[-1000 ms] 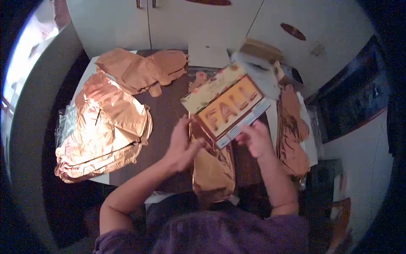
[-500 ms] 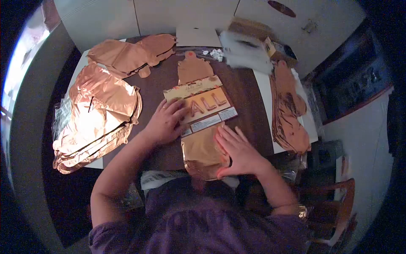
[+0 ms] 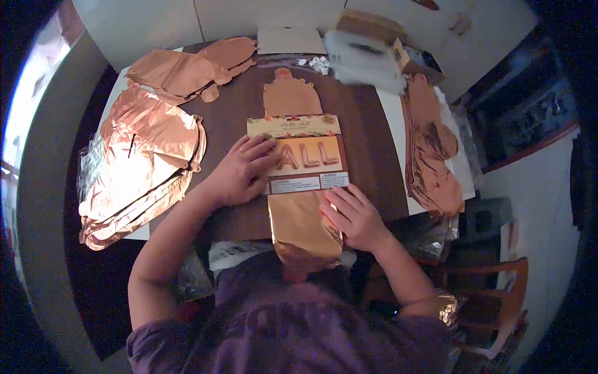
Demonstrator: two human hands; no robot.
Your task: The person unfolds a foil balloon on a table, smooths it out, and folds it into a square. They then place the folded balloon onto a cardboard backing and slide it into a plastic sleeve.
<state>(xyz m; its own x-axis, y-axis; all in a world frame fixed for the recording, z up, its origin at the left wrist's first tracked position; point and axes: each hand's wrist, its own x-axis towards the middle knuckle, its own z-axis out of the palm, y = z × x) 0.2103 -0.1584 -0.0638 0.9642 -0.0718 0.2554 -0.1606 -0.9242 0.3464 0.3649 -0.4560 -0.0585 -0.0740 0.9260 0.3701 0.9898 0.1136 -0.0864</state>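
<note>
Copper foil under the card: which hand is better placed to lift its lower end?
Probably the right hand: its fingers lie over the copper foil; the left hand, farther up, covers part of the card.

Smooth printed card is noted in the label. The foil piece beneath it is seen to be thin, metallic and glossy. A creased, mirror-bright finish is shown by the left foil stack; wrinkles are found in the shiny right foil stack. The tabletop is dark, smooth and wood-like. The shirt is made of matt cloth.
</note>
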